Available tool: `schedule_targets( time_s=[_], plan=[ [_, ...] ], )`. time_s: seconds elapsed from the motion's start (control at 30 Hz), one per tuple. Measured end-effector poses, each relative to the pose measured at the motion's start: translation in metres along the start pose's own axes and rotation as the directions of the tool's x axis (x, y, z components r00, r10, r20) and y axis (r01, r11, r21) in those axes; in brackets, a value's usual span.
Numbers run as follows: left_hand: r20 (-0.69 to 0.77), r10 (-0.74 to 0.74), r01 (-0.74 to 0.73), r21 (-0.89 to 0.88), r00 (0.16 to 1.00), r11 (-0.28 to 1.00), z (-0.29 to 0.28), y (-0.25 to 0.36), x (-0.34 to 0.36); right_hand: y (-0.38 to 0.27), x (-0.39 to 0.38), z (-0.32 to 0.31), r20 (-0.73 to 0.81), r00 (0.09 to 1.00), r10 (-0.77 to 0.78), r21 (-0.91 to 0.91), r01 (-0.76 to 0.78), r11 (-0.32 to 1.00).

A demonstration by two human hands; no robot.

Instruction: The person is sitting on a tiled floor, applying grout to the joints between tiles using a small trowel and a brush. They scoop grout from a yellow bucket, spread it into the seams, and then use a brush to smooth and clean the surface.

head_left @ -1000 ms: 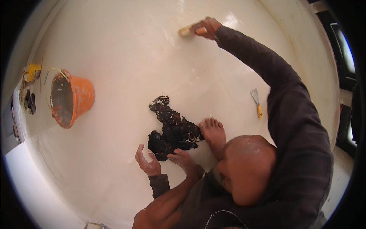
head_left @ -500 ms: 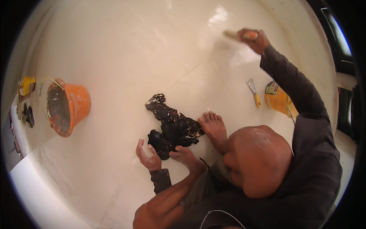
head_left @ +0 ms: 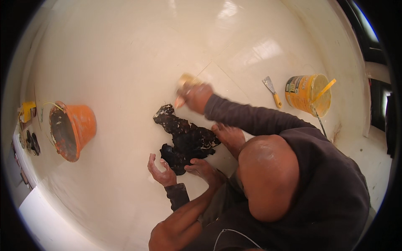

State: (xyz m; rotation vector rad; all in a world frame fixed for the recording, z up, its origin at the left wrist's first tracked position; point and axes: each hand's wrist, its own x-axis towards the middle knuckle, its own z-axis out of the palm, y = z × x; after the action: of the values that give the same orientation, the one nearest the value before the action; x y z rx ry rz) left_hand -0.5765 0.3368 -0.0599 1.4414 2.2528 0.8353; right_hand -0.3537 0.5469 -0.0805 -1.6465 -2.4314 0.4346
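My right hand (head_left: 198, 98) is closed around a blurred tool (head_left: 187, 79) with a flat tan part and an orange part; its exact kind is not clear. It is just above the far end of a crumpled black cloth (head_left: 188, 137) with pale smears, which lies on the floor in front of me. My left hand (head_left: 162, 172), dusted white, is at the near left of the cloth with fingers apart and curved, holding nothing. My bare feet (head_left: 229, 136) are at the cloth's right and near edges.
An orange bucket (head_left: 86, 125) with a dirty inside stands at the left. On the right are a putty knife (head_left: 272, 92) with a yellow handle and a yellow pail (head_left: 298, 92) with a yellow strip across its top. Dark sandals (head_left: 32, 142) are at the far left.
My right hand has swung from the far right toward me and to the left, carrying the tool close to the cloth. My left hand has barely moved.
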Motion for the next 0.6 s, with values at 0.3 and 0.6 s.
schedule_targets(
  time_s=[0.3, 0.6],
  plan=[
    [0.328, 0.243, -0.243, -0.040, 0.913, 0.969, 0.022, 0.056, -0.022, 0.057, -0.048, -0.077, -0.183, 0.970, -0.158, 0.708, 0.242, 0.664],
    [0.478, 0.211, -0.331, 0.181, 0.853, 0.926, 0.018, 0.114, -0.054, 0.223, -0.106, -0.141, -0.227, 0.774, 0.591, 0.015, -0.604, 0.797]
  ],
)
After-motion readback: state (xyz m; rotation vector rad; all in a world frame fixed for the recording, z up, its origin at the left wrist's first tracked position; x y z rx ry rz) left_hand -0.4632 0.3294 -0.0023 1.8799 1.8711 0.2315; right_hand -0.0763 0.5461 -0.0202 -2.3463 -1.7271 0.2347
